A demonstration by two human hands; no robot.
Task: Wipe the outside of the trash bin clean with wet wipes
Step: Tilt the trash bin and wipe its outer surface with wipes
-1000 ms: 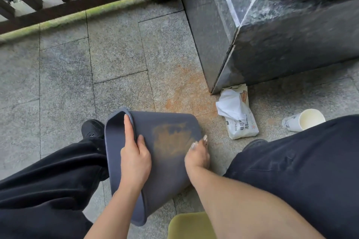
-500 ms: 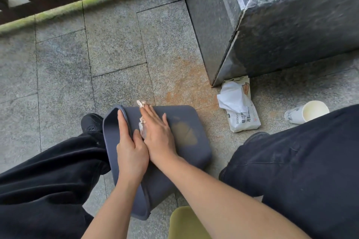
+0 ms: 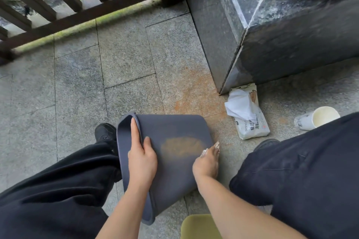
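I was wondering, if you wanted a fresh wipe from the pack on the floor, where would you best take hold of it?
Probably pinch the loose white wipe bunched out of the wet wipe pack, coming from above. The pack lies flat on the paving, and the crumpled sheet stands proud of it, so it gives something to pinch.

Left hand point(image 3: 142, 161) gripping — right hand point(image 3: 206, 163) pressing

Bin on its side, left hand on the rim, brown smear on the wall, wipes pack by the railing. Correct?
Not the last part. In the head view the wipes pack lies at the stone block's corner, not the railing. Bin, left hand and smear are as stated.
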